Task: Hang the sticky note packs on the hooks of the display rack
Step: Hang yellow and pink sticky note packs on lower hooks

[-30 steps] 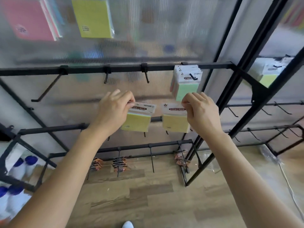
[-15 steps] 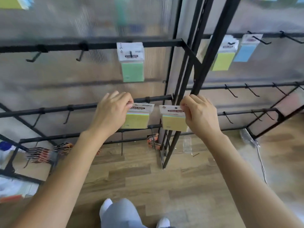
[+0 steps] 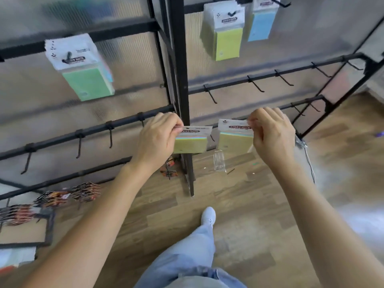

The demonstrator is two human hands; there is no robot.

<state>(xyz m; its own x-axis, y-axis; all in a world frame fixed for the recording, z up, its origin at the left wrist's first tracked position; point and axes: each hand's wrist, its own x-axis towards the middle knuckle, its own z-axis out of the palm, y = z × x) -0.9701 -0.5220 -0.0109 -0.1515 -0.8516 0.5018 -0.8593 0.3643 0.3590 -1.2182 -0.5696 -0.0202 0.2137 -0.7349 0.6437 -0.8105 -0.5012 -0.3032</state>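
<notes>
a green sticky note pack (image 3: 83, 67) hangs on a hook of the display rack (image 3: 180, 80) at upper left. the left hand (image 3: 158, 138) pinches the header of a yellow pack (image 3: 192, 140); just right, the right hand (image 3: 272, 134) pinches another yellow pack (image 3: 234, 138), both held off the hooks. yellow-green (image 3: 226, 32) and blue packs (image 3: 260, 21) hang at upper right.

Wood-plank floor (image 3: 249, 204), ribbed translucent wall panels (image 3: 128, 59)
</notes>
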